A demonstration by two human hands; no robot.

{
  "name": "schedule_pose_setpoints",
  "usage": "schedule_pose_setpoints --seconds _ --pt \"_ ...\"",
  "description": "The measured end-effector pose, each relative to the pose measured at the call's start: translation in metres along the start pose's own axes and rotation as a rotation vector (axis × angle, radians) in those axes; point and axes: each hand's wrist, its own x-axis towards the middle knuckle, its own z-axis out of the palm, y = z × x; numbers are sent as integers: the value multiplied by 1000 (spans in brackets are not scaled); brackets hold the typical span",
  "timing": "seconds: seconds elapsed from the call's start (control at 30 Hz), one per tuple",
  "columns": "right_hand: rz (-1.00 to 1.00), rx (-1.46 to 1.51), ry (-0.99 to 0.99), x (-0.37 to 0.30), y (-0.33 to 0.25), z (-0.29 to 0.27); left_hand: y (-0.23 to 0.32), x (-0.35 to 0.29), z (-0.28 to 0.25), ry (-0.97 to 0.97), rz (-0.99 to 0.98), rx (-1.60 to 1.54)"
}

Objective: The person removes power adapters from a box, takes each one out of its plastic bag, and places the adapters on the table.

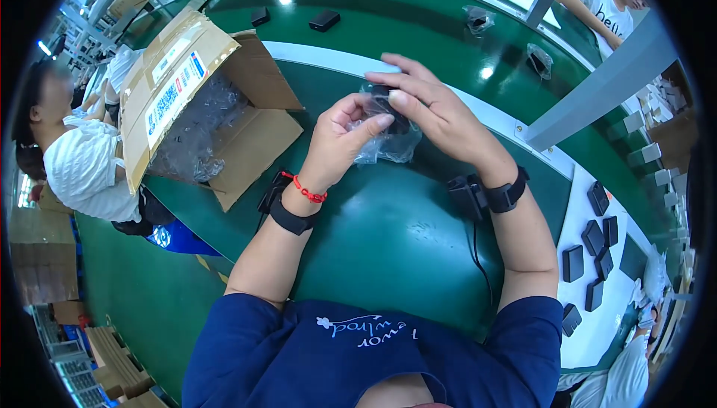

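Above the green table, a clear plastic bag [399, 147] hangs between my hands with a dark, box-like item [400, 122] partly inside it. My left hand [345, 139] is closed on the bag's left side, thumb laid over the item's edge. From the right, my right hand [441, 113] reaches over the top of the item. Its thumb presses on the dark surface and its long fingers stretch out beyond, with the item's upper part between thumb and fingers. Fingers and crinkled plastic hide much of the item's outline.
An open cardboard box [261, 135] of clear bags stands at left. Several black boxes [573, 263] lie on a white surface at right. Beyond a pale rail, a green belt [403, 23] carries black and bagged items. A grey post [597, 83] rises at right. People sit nearby.
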Motion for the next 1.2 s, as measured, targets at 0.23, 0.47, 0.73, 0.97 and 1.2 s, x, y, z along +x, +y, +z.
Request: schedule_pose_setpoints --seconds 0.23,0.47,0.73,0.97,1.2 --pt "267 368 -115 -1 -12 -17 3 -2 11 106 -14 -209" --pt "324 521 52 0 4 -23 2 -5 -16 234 -148 -300" --pt "343 -6 164 60 104 -42 -13 -27 -45 29 -143 -51" --pt "352 -440 221 126 179 -5 -21 -23 -43 -70 128 247" --pt "260 -576 -172 146 140 137 -23 -26 -45 74 54 443"
